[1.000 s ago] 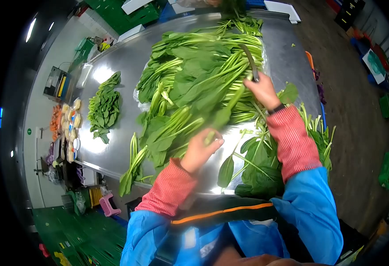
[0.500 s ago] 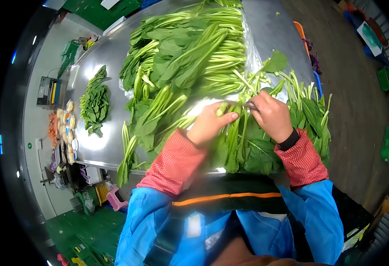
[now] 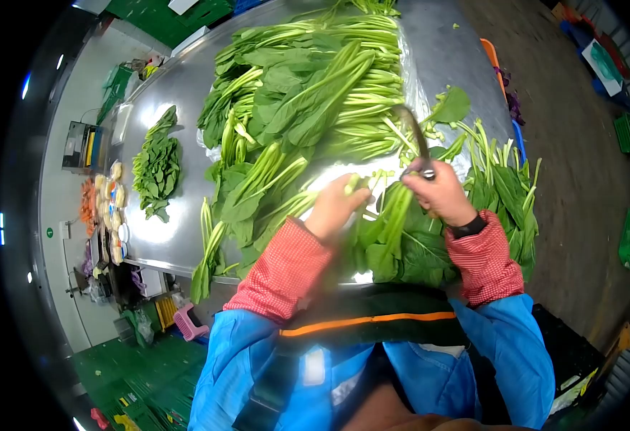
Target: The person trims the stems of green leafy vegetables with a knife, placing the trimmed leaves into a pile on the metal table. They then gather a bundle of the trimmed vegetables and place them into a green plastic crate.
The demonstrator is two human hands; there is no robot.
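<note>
A curved knife (image 3: pixel 418 136) is gripped in my right hand (image 3: pixel 444 197), its dark blade pointing up and away from me. Leafy green stalks (image 3: pixel 395 208) hang beside that hand's fingertips, their leaves toward my body. My left hand (image 3: pixel 335 207) is closed, with the pale end of a leafy green stem (image 3: pixel 352 182) showing at its fingertips; the rest is hidden. Small cut stem pieces (image 3: pixel 381 174) lie between the hands. Loose greens (image 3: pixel 423 251) lie in front of my apron, and a large pile of greens (image 3: pixel 308 79) spreads beyond my left hand.
The metal table (image 3: pixel 186 244) carries a separate small bunch of greens (image 3: pixel 157 169) on the left. More stalks (image 3: pixel 505 183) lie at the right edge, beside a blue crate edge (image 3: pixel 518 136) and an orange one (image 3: pixel 492 61). Clear plastic (image 3: pixel 414 72) lies beside the pile.
The knife has swung from lying across the stalks between my hands to pointing away from me. My right hand has moved slightly down, and stalks now sit beside its fingers.
</note>
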